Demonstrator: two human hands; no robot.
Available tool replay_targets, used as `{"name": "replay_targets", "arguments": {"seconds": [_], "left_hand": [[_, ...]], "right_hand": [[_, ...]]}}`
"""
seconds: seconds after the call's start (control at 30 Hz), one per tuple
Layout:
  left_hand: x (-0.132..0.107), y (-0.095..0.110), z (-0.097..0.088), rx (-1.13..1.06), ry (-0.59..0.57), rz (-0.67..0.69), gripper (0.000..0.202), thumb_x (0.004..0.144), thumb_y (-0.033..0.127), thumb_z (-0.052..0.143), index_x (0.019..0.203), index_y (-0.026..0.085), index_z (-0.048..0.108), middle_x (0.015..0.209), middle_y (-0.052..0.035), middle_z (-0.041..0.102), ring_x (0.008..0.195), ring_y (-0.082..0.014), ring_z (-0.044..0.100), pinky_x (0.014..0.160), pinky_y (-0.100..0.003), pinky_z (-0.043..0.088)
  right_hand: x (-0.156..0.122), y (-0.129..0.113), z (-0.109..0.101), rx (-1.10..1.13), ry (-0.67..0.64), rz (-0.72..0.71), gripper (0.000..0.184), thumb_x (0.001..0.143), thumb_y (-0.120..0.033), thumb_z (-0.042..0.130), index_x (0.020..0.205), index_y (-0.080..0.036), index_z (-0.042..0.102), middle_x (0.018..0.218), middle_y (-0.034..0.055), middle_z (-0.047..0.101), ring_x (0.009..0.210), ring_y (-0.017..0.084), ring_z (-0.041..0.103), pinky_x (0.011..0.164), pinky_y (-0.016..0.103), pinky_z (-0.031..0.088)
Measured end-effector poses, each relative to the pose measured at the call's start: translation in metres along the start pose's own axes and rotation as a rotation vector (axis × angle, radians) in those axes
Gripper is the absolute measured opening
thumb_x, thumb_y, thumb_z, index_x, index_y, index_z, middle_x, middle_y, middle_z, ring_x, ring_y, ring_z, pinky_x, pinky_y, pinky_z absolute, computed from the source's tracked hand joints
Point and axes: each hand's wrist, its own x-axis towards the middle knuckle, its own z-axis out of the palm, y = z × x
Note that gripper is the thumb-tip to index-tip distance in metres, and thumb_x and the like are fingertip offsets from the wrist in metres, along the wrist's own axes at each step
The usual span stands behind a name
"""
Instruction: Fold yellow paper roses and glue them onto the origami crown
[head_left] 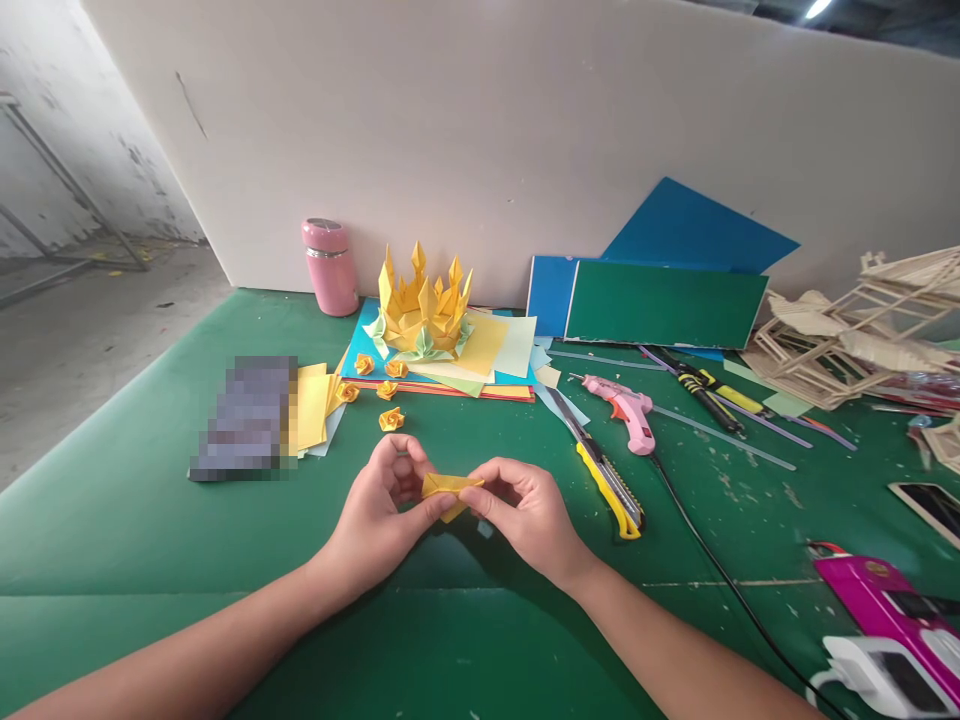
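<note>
Folded yellow paper (454, 487), one small piece: held between two hands above the middle of the green table (150, 540), its long axis crosswise, left to right, with a flap hanging below on the near side. Left hand (390, 500): at the paper's left end, thumb and fingers pinched together on it, the other fingers curled. Right hand (529, 515): pinching the right end, thumb in front, fingers behind. The paper thus lies to the right of the left hand and to the left of the right; neither is nearer, both touching. Beyond, towards the table's back edge: five small yellow paper rosettes (391, 419), the nearest just past the left hand; a yellow paper crown (426, 315) with pale green pieces at its base, upright on stacked paper sheets (517, 345). Towards the left edge: a blurred dark item (251, 420), contents untellable, with yellow slips beside it. Right of the hands: a yellow utility knife (607, 490), blade end pointing to the back edge, and a pink glue gun (637, 410), its cord trailing nearward. At the back left: a pink flask (330, 275). Room: pale panel (450, 150) behind the back edge; bare grey floor (165, 310) past the left edge.
</note>
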Motion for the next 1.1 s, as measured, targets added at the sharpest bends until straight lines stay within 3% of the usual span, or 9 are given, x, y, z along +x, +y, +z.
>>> {"name": "replay_targets", "arguments": {"seconds": [0.13,0.3,0.47,0.63,0.77,0.87,0.97,1.1], "left_hand": [[0.002,0.001,0.000,-0.071,0.027,-0.059,0.039,0.062,0.025,0.077,0.078,0.021,0.042,0.061,0.0104,0.049,0.055,-0.0072,0.055,0.056,-0.020,0.048],[0.003,0.001,-0.001,-0.073,0.032,-0.082,0.037,0.061,0.028,0.077,0.077,0.021,0.044,0.059,0.0096,0.050,0.057,-0.0098,0.058,0.058,-0.023,0.050],[0.006,-0.005,-0.004,0.055,0.141,-0.001,0.035,0.058,0.027,0.079,0.075,0.019,0.050,0.068,0.0053,0.055,0.063,-0.0102,0.057,0.061,-0.024,0.050],[0.006,-0.004,-0.004,0.011,0.062,-0.133,0.033,0.057,0.036,0.080,0.064,0.018,0.054,0.055,0.0063,0.056,0.049,-0.0079,0.052,0.047,-0.020,0.045],[0.003,0.004,0.000,-0.124,0.034,-0.231,0.037,0.051,0.041,0.083,0.073,0.017,0.066,0.072,-0.0016,0.073,0.066,-0.0157,0.067,0.066,-0.028,0.055],[0.001,0.007,0.001,-0.198,-0.003,-0.258,0.043,0.053,0.039,0.084,0.087,0.017,0.069,0.091,-0.0070,0.076,0.087,-0.0225,0.070,0.083,-0.035,0.055],[0.001,0.006,0.000,-0.206,-0.031,-0.286,0.043,0.058,0.038,0.082,0.093,0.017,0.070,0.098,-0.0078,0.076,0.091,-0.0237,0.069,0.086,-0.035,0.054],[0.002,0.005,0.001,-0.210,-0.015,-0.311,0.039,0.065,0.045,0.075,0.090,0.015,0.072,0.088,-0.0080,0.077,0.080,-0.0224,0.071,0.080,-0.036,0.056]], "right_hand": [[0.001,0.001,0.001,0.072,-0.009,0.041,0.024,0.071,-0.041,0.070,0.069,-0.018,0.064,0.058,-0.0010,0.061,0.052,0.011,0.055,0.051,0.023,0.049],[0.000,0.003,0.001,-0.014,0.037,-0.071,0.012,0.073,-0.031,0.068,0.073,-0.019,0.065,0.065,0.0007,0.065,0.057,0.013,0.059,0.056,0.024,0.052],[-0.002,0.002,0.001,-0.149,0.058,-0.293,0.003,0.078,-0.021,0.064,0.075,-0.021,0.063,0.074,0.0023,0.065,0.066,0.014,0.061,0.063,0.026,0.054],[-0.003,0.002,-0.002,-0.330,0.090,-0.544,0.012,0.081,-0.012,0.059,0.081,-0.022,0.064,0.076,0.0024,0.063,0.071,0.014,0.061,0.065,0.027,0.053],[-0.002,0.006,-0.005,-0.493,0.115,-0.671,0.018,0.083,-0.009,0.055,0.087,-0.024,0.064,0.080,0.0041,0.065,0.074,0.016,0.062,0.067,0.029,0.053],[-0.001,0.007,-0.007,-0.571,0.114,-0.675,0.020,0.085,-0.010,0.053,0.090,-0.024,0.066,0.082,0.0050,0.066,0.075,0.017,0.062,0.068,0.030,0.053],[-0.001,0.007,-0.007,-0.605,0.069,-0.689,0.022,0.088,-0.013,0.051,0.096,-0.024,0.067,0.087,0.0062,0.068,0.080,0.018,0.063,0.071,0.032,0.054],[-0.001,0.007,-0.005,-0.589,0.048,-0.708,0.019,0.088,-0.016,0.054,0.097,-0.023,0.068,0.092,0.0074,0.068,0.085,0.019,0.063,0.075,0.033,0.054]]}}
